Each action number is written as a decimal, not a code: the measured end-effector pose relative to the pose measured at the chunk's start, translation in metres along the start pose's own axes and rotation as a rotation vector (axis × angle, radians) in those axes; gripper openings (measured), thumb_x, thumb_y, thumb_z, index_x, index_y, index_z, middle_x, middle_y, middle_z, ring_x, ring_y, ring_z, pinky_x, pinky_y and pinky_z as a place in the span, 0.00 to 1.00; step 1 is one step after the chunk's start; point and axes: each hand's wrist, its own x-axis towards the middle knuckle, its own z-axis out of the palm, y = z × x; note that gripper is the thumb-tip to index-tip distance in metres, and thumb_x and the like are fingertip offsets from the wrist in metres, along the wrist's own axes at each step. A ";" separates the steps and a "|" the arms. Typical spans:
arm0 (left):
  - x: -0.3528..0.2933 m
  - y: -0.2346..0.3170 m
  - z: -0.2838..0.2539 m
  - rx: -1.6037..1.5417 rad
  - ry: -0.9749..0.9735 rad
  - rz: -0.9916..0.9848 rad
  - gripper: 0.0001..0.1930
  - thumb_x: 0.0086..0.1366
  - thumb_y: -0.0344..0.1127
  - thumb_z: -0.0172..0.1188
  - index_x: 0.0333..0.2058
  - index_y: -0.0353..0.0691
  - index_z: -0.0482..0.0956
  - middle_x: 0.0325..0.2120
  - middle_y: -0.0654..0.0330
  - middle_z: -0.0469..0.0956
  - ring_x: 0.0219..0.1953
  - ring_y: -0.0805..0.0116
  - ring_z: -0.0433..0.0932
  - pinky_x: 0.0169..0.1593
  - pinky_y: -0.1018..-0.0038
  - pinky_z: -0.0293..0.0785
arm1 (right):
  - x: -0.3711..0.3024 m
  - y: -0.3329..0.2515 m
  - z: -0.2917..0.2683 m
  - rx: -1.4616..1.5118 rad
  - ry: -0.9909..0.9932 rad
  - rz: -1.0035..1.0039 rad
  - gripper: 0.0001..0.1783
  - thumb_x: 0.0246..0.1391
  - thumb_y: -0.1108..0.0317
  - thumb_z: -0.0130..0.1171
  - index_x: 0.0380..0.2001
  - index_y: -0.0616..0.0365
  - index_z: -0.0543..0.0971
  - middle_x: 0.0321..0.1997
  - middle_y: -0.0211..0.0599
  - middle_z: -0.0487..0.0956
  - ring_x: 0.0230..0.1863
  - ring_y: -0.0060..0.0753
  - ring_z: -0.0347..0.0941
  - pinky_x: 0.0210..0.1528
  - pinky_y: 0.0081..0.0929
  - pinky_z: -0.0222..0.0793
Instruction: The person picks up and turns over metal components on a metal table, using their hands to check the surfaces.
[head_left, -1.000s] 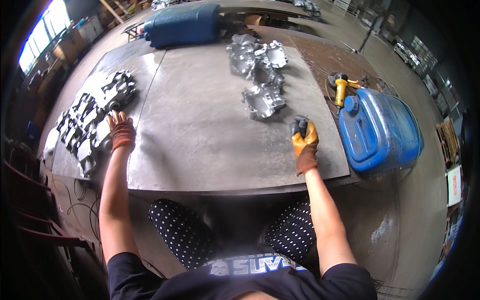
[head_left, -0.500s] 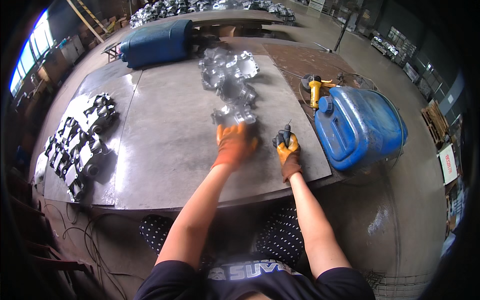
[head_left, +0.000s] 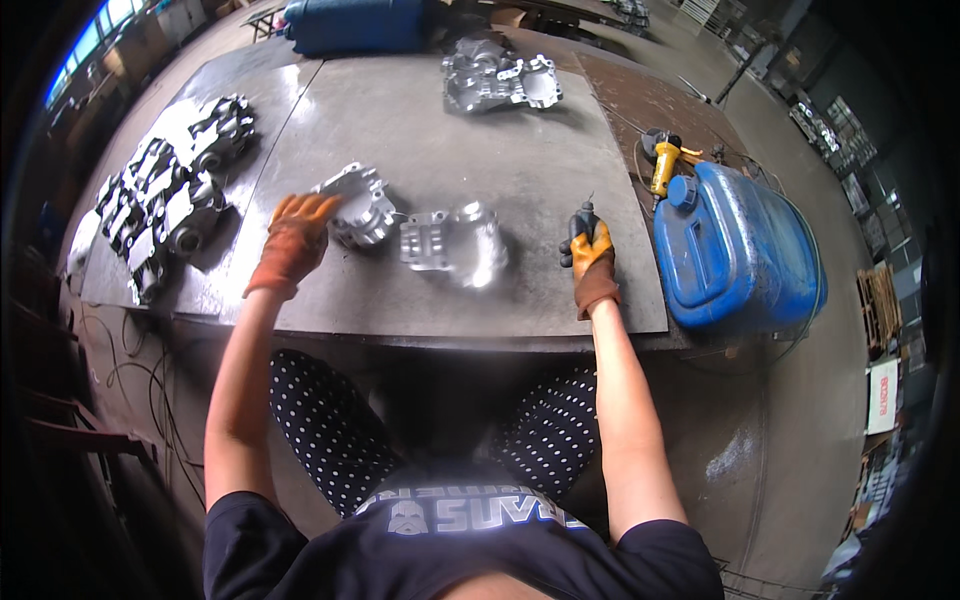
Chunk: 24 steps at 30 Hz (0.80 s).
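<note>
Two silvery metal castings are lying in the near middle of a grey table (head_left: 545,185). The left casting (head_left: 365,207) is showing a hollow bowl edged with lugs; the right casting (head_left: 450,246), partly blurred, is presenting a ribbed block on its left and a curved, glinting rim on its right. The gloved left hand (head_left: 290,240) is reaching to the left casting's left edge; whether it is gripping cannot be told. The gloved right hand (head_left: 595,258) is closing around a dark, slim-tipped tool (head_left: 586,215). A capped blue jerrycan (head_left: 745,250) is resting at right, and a blue drum (head_left: 355,27) is lying far left; opaque walls are concealing their contents.
</note>
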 end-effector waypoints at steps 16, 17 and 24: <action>-0.047 0.190 0.001 -0.298 0.111 -0.402 0.18 0.53 0.48 0.69 0.41 0.48 0.83 0.30 0.57 0.78 0.40 0.51 0.77 0.57 0.52 0.66 | -0.063 -0.097 0.074 -1.593 -0.564 -1.129 0.13 0.55 0.57 0.62 0.42 0.46 0.78 0.33 0.33 0.82 0.34 0.39 0.80 0.37 0.39 0.71; -0.049 0.186 0.004 -0.319 0.127 -0.404 0.17 0.53 0.48 0.69 0.39 0.48 0.83 0.29 0.57 0.77 0.39 0.50 0.76 0.54 0.53 0.67 | -0.065 -0.100 0.084 -1.715 -0.578 -1.134 0.13 0.56 0.57 0.60 0.44 0.44 0.78 0.34 0.29 0.82 0.34 0.34 0.80 0.37 0.34 0.70; -0.049 0.179 0.007 -0.381 0.169 -0.374 0.11 0.53 0.45 0.69 0.31 0.48 0.82 0.29 0.55 0.76 0.38 0.49 0.75 0.46 0.55 0.70 | -0.072 -0.078 0.096 -1.825 -0.411 -1.241 0.15 0.56 0.59 0.59 0.47 0.43 0.79 0.31 0.27 0.80 0.32 0.31 0.78 0.36 0.35 0.66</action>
